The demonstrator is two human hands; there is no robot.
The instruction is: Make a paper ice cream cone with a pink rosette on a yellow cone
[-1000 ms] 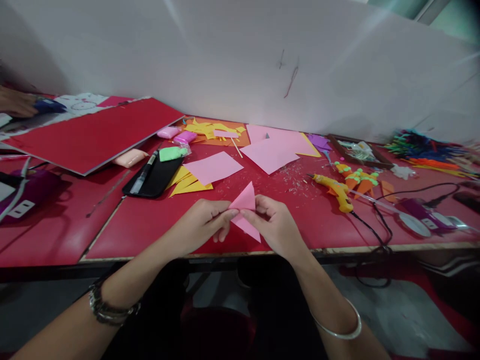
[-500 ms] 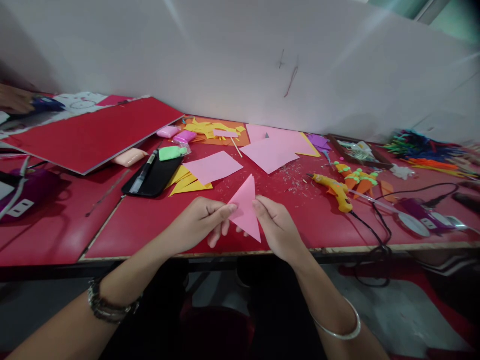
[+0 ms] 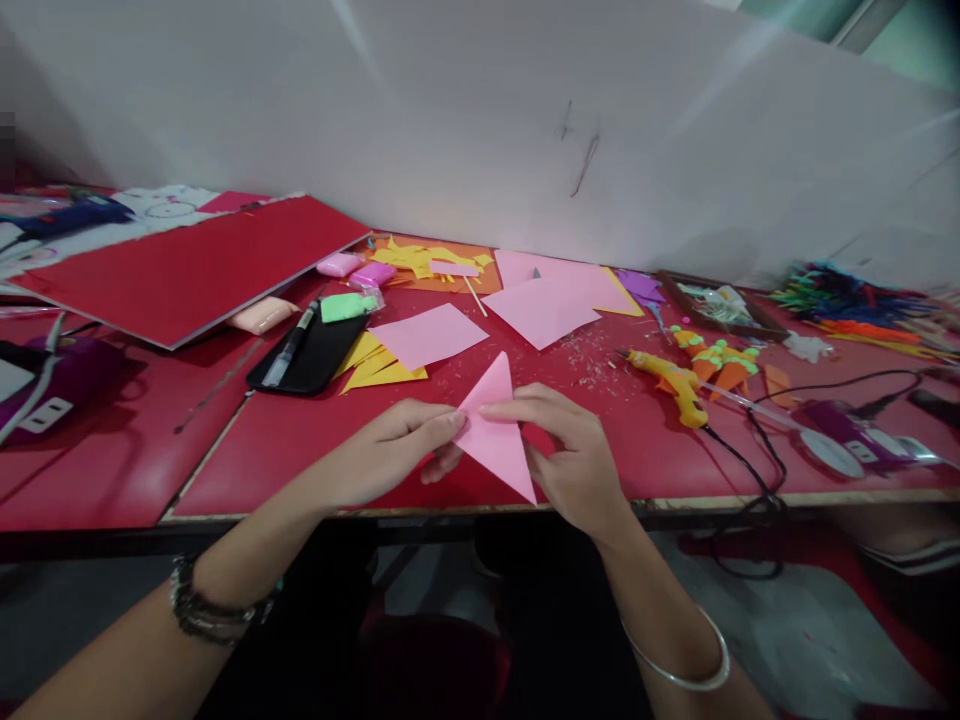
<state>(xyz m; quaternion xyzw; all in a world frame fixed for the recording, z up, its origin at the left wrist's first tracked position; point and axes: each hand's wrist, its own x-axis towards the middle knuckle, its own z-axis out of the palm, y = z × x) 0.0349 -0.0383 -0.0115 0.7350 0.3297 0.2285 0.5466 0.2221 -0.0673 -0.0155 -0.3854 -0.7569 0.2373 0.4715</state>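
Observation:
A folded pink paper point(image 3: 495, 440) in a triangle shape stands over the table's front edge, one point up and one low to the right. My left hand point(image 3: 401, 445) pinches its left corner, thumb on the front and the other fingers behind. From the right side, my right hand point(image 3: 574, 450) grips it with an index finger laid across its face; the rest of that hand is curled by its right edge. Just beyond lie a flat pink sheet point(image 3: 431, 335) and several yellow paper pieces point(image 3: 382, 370).
A yellow glue gun point(image 3: 671, 385) with a black cord lies right, by orange carrot-like crafts point(image 3: 716, 360). At left are a black phone point(image 3: 319, 355) with a pen point(image 3: 291, 345) on it, and a big red board point(image 3: 202, 265). Pink sheets point(image 3: 547, 305) lie against the wall.
My right hand has shifted from pinching the paper's right edge to laying a finger across its face. The paper's lower point has moved slightly down and right. The hand at far left is gone.

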